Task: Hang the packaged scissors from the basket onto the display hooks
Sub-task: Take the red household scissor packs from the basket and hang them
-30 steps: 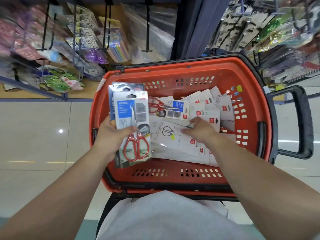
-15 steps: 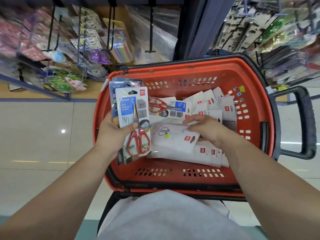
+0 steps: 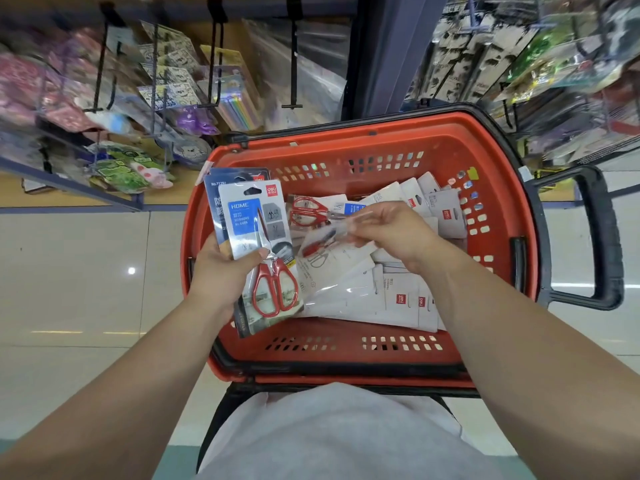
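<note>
A red basket (image 3: 491,140) stands in front of me with several packaged scissors (image 3: 398,299) lying in it, most face down and white. My left hand (image 3: 221,271) grips a small stack of red-handled scissor packs (image 3: 256,237) upright over the basket's left rim, thumb on the front card. My right hand (image 3: 391,230) pinches one pack (image 3: 325,258) by its top edge and holds it tilted above the pile. Black display hooks (image 3: 293,64) jut from the shelf beyond the basket.
Hanging stationery and sticker packs (image 3: 166,81) fill the shelf at upper left. More hung goods (image 3: 519,53) crowd the rack at upper right. The basket's black handle (image 3: 602,237) sticks out to the right. Tiled floor lies on the left.
My right hand has lifted one pack off the pile and turned it, bringing it toward the stack in my left hand. The left hand has kept its stack nearly still.
</note>
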The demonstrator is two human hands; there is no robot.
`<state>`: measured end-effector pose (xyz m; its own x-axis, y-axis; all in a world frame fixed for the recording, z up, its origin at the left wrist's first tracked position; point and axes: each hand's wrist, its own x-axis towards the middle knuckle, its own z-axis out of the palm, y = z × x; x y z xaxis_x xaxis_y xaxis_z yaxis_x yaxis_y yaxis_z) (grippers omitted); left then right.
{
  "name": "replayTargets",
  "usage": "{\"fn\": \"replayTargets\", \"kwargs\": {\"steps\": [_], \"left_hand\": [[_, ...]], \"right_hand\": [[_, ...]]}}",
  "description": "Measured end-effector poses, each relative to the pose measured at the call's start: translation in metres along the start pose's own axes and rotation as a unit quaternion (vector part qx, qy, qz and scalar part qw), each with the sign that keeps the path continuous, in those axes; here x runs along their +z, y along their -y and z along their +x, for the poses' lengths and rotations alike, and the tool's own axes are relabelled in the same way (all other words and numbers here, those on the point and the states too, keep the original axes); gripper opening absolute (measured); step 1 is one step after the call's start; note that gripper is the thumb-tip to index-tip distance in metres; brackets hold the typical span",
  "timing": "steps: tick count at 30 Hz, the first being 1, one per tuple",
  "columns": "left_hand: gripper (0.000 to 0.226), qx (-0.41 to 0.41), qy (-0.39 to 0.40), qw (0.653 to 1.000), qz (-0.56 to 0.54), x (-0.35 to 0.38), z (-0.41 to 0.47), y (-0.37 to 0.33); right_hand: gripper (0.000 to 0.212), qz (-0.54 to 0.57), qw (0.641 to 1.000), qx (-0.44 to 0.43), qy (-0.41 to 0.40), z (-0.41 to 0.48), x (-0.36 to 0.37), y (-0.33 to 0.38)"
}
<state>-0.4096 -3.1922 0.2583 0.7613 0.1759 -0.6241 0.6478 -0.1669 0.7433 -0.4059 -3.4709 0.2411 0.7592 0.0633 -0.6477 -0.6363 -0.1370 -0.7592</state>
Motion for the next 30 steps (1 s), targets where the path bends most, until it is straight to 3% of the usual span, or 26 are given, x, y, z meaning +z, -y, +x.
{"fn": "replayTargets", "kwargs": {"steps": [2, 4, 10, 17, 21, 23, 26, 30], "left_hand": [[0.05, 0.003, 0.003, 1.0, 0.002, 0.0, -0.001, -0.001], [0.051, 0.01, 0.002, 1.0, 0.006, 0.0, -0.002, -0.002], [0.051, 0.012, 0.019, 0.999, -0.032, 0.006, -0.007, -0.01], [0.045, -0.004, 0.15, 0.988, -0.044, 0.034, -0.024, -0.017], [0.027, -0.054, 0.147, 0.982, -0.101, 0.043, -0.03, -0.018], [0.038, -0.079, 0.158, 0.976, -0.125, 0.043, -0.031, -0.019], [0.061, -0.057, 0.164, 0.982, -0.077, 0.04, -0.029, -0.015], [0.06, -0.058, 0.098, 0.993, -0.04, 0.024, -0.022, -0.007]], "right_hand": [[0.005, -0.004, 0.994, -0.038, -0.103, 0.003, 0.003, 0.001], [0.008, -0.008, 0.988, -0.058, -0.143, 0.001, 0.0, 0.006], [0.014, 0.155, 0.976, -0.067, -0.141, -0.022, -0.013, 0.028], [0.018, 0.145, 0.981, -0.035, -0.125, -0.019, 0.026, 0.024], [0.018, 0.162, 0.973, -0.02, -0.161, -0.01, 0.047, 0.024], [0.016, 0.183, 0.966, -0.019, -0.182, -0.005, 0.058, 0.027], [0.01, 0.169, 0.964, -0.045, -0.198, -0.001, 0.078, 0.032], [0.028, 0.164, 0.968, -0.023, -0.189, 0.011, 0.092, 0.028]]}}
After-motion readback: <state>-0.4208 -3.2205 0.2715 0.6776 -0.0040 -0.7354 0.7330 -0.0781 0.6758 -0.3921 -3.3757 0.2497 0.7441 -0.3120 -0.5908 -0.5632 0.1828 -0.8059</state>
